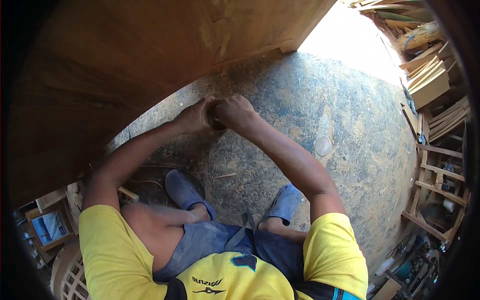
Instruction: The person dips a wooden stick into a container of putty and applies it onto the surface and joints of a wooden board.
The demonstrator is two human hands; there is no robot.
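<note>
Both arms reach forward over the floor, and the hands meet beside a large brown wooden panel (pixel 125 45). My left hand (pixel 196 116) is closed around the left side of a small brown round item (pixel 218 125), whose exact kind I cannot make out. On its right side my right hand (pixel 234 111) is closed on the same item, with the knuckles up. The panel's lower edge runs just behind and to the left of the hands.
Stacked wood strips (pixel 430 80) and a wooden frame (pixel 440 187) stand at the right. Tools (pixel 412 267) lie at the lower right. A round disc (pixel 323 146) rests on the dusty floor (pixel 360 185). My feet wear blue clogs (pixel 184 190).
</note>
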